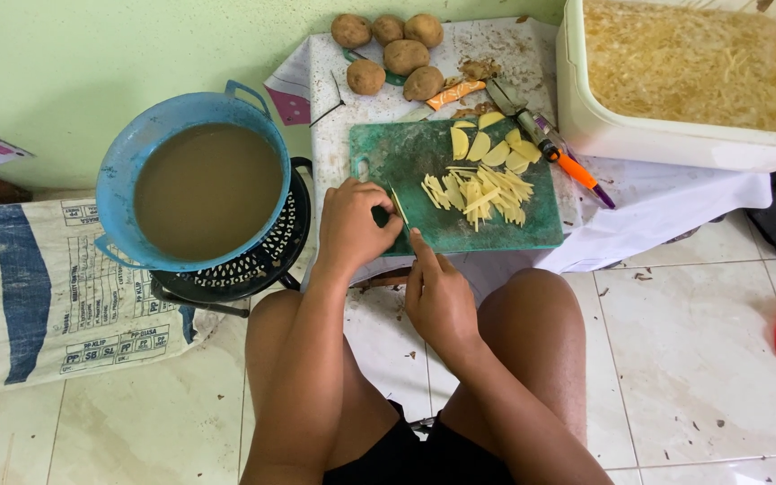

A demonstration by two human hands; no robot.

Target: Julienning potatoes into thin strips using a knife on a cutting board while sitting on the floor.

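- While we look down, our left hand [352,224] rests curled on the green cutting board [406,157], fingers pinching 1 thin potato strip [399,205].
- Our right hand [437,296] lies at the board's near edge, index finger stretched out, holding nothing.
- Cut potato strips [482,193] and slices [496,148] lie mid-board.
- We see a knife [545,144] beside them, whole potatoes [392,49] behind, and a blue basin [195,184] left.
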